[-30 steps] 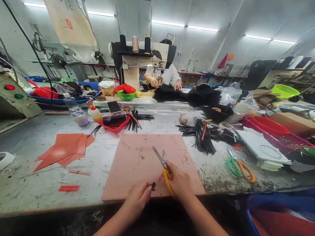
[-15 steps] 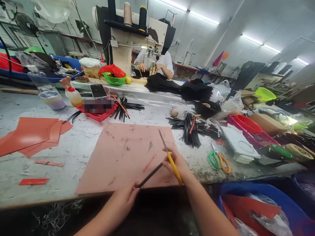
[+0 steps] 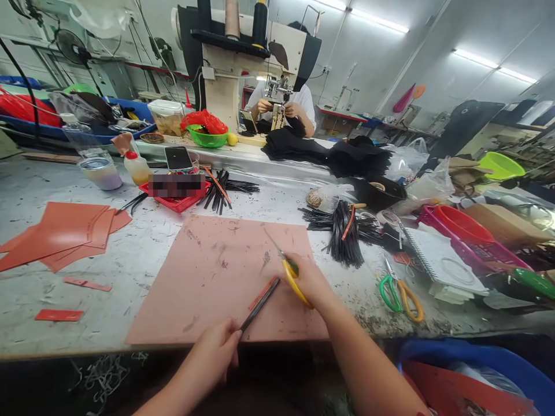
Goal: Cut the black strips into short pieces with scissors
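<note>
Near the front edge of the pink cutting board [image 3: 186, 283], my left hand [image 3: 219, 346] is closed on the lower end of a narrow black strip [image 3: 262, 303]. The strip slants up to the right, its far end free, close to my right hand [image 3: 310, 280]. That hand is wrapped round a pair of scissors with a yellow handle [image 3: 295, 284] and a bit of green; the blades point away to the upper left, above the board. A short red marked strip [image 3: 256, 293] lies on the board, alongside the black one and partly behind it.
Bundled black strips [image 3: 344, 240] lie right of the board, near green-and-orange scissors [image 3: 399, 294] and a spiral notebook [image 3: 446, 263]. Orange sheets [image 3: 69, 228] and a red basket [image 3: 176, 203] are on the left. Across the table, a person [image 3: 303, 104] works at a sewing machine [image 3: 243, 75].
My right hand has let go of the black strip's upper end and moved slightly up and left with the scissors. Across the table, the person's hands have come up to the machine.
</note>
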`<state>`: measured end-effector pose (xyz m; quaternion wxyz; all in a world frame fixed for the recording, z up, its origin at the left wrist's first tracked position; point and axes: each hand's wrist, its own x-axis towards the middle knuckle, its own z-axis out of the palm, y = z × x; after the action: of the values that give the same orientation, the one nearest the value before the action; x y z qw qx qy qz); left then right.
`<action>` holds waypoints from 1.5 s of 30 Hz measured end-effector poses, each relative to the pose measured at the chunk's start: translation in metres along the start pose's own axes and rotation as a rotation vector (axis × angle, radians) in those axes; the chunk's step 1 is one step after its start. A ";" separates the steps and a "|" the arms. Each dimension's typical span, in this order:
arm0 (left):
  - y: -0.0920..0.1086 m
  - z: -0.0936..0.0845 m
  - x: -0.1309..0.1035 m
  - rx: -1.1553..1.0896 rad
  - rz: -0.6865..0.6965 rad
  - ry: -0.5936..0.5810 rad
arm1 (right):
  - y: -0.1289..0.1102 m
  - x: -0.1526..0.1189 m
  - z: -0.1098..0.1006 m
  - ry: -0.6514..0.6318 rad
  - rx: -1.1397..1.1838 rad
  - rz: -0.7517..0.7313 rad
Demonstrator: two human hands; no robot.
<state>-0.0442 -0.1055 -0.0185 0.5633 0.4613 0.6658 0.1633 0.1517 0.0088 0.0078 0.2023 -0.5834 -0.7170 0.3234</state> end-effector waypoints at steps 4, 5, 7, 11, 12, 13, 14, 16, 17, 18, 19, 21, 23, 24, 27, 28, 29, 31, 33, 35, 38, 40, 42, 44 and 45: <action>0.003 -0.001 0.002 -0.013 -0.038 -0.016 | 0.021 -0.027 -0.024 0.016 0.071 0.065; 0.004 -0.002 0.002 -0.018 -0.049 -0.020 | 0.026 -0.038 -0.028 -0.006 0.108 0.077; 0.006 -0.003 0.001 -0.027 -0.066 -0.032 | 0.034 -0.063 -0.034 -0.096 0.182 0.062; 0.008 -0.005 0.000 -0.045 -0.075 -0.047 | 0.033 -0.107 -0.032 -0.344 0.219 -0.048; 0.007 -0.005 0.000 -0.053 -0.079 -0.047 | 0.030 -0.114 -0.030 -0.413 0.211 -0.066; 0.007 -0.005 0.000 -0.063 -0.082 -0.048 | 0.026 -0.119 -0.027 -0.476 0.200 -0.075; 0.006 -0.004 0.001 -0.072 -0.088 -0.049 | 0.023 -0.122 -0.024 -0.533 0.182 -0.077; 0.005 -0.004 0.003 -0.083 -0.097 -0.046 | 0.017 -0.124 -0.018 -0.607 0.135 -0.065; 0.005 -0.004 0.003 -0.086 -0.099 -0.046 | 0.015 -0.123 -0.014 -0.624 0.112 -0.059; 0.005 -0.004 0.004 -0.089 -0.100 -0.049 | 0.014 -0.123 -0.011 -0.636 0.094 -0.059; 0.005 -0.003 0.004 -0.092 -0.101 -0.054 | 0.014 -0.122 -0.008 -0.648 0.078 -0.060; 0.004 -0.003 0.005 -0.097 -0.098 -0.062 | 0.015 -0.120 -0.003 -0.657 0.063 -0.068; 0.004 -0.003 0.005 -0.098 -0.095 -0.057 | 0.015 -0.119 0.001 -0.663 0.084 -0.079; 0.004 -0.003 0.005 -0.098 -0.093 -0.054 | 0.015 -0.118 0.002 -0.670 0.104 -0.080; 0.002 -0.003 0.005 -0.098 -0.099 -0.054 | 0.013 -0.115 0.003 -0.681 0.152 -0.078; 0.002 -0.003 0.004 -0.098 -0.100 -0.056 | 0.012 -0.114 0.004 -0.677 0.157 -0.079; 0.001 -0.003 0.004 -0.099 -0.100 -0.059 | 0.011 -0.113 0.004 -0.667 0.159 -0.082; 0.000 -0.002 0.004 -0.099 -0.096 -0.057 | 0.010 -0.112 0.006 -0.641 0.159 -0.092; 0.000 -0.002 0.004 -0.097 -0.097 -0.056 | 0.008 -0.111 0.007 -0.621 0.151 -0.091; 0.001 -0.002 0.004 -0.095 -0.100 -0.061 | 0.007 -0.110 0.008 -0.615 0.141 -0.076; 0.004 -0.003 0.003 -0.094 -0.104 -0.072 | 0.004 -0.108 0.006 -0.637 0.144 -0.034; 0.006 -0.004 0.002 -0.088 -0.107 -0.073 | 0.001 -0.106 0.004 -0.648 0.152 -0.013; 0.007 -0.005 0.001 -0.081 -0.108 -0.070 | -0.001 -0.104 0.003 -0.651 0.162 -0.002; 0.007 -0.005 0.000 -0.078 -0.111 -0.067 | -0.002 -0.102 0.002 -0.648 0.169 0.000; 0.006 -0.005 0.000 -0.079 -0.110 -0.066 | -0.002 -0.102 0.002 -0.645 0.169 0.002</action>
<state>-0.0462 -0.1002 -0.0124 0.6108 0.4066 0.6642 0.1428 0.1733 -0.0904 0.0166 0.0121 -0.4329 -0.7140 0.5501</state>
